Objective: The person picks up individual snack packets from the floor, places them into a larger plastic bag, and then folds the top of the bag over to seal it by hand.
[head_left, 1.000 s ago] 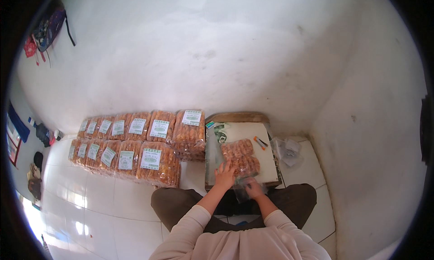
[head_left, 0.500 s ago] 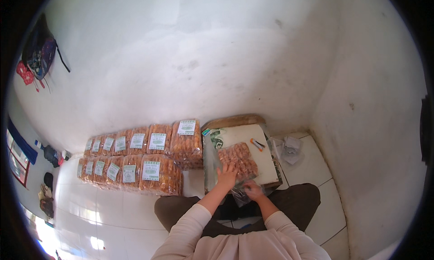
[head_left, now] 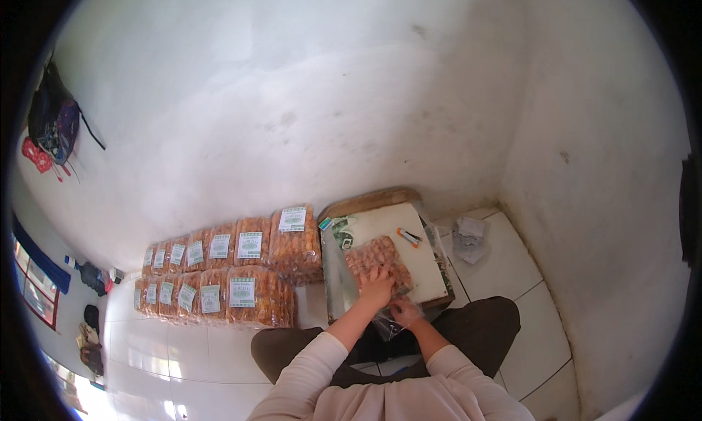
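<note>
My left hand (head_left: 374,289) rests with fingers apart on a clear bag of orange-brown snack pieces (head_left: 371,253), which lies on a low board-topped table (head_left: 384,221). Just below it, my right hand (head_left: 406,313) is closed on the clear plastic (head_left: 389,324) at the bag's near end, hanging over the table's front edge. An orange-and-black hand tool (head_left: 409,237) lies on the board to the right of the bag, and a small green packet (head_left: 325,223) sits at the board's back left corner.
Packed, labelled snack bags (head_left: 269,304) stand in two rows to my left along the wall (head_left: 329,128). A pile of clear bags (head_left: 469,239) lies on the tiles (head_left: 519,322) right of the table. Backpacks (head_left: 58,121) hang at upper left, near a window (head_left: 35,289).
The snack bag has shifted and turned slightly toward me, its pieces sitting more compactly under my left hand. My right hand stays at its near end. The view has tilted slightly.
</note>
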Motion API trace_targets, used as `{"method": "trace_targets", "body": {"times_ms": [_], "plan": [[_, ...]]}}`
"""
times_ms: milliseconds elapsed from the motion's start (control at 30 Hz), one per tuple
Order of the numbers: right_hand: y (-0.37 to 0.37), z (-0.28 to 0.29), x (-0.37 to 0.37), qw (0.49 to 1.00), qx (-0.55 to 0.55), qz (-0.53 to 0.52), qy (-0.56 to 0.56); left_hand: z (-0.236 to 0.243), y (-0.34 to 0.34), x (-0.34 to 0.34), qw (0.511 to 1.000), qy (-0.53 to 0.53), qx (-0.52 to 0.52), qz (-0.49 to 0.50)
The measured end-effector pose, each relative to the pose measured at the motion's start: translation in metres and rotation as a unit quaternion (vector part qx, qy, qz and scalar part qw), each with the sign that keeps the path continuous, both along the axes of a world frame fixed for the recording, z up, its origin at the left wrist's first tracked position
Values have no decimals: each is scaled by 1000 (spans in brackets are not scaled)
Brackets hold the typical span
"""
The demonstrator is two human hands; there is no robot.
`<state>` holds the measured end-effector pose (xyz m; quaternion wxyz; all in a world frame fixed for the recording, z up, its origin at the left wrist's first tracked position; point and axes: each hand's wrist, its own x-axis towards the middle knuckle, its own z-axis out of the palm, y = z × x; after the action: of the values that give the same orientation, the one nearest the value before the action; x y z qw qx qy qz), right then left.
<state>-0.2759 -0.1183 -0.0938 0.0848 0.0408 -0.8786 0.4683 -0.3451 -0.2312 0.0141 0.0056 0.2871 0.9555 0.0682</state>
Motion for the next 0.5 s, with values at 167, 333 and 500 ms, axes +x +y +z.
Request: {"method": "trace_targets", "body": {"times_ms": [167, 333, 500], "plan": [[9, -15, -7, 998, -11, 20, 67, -10, 20, -9, 999, 14, -39, -3], [1, -1, -1, 998, 54, 24, -30, -13, 37, 7, 994, -106, 32, 10], [-1, -6, -4, 993, 60, 102, 14, -28, 33, -2, 995, -87, -2, 46]]}}
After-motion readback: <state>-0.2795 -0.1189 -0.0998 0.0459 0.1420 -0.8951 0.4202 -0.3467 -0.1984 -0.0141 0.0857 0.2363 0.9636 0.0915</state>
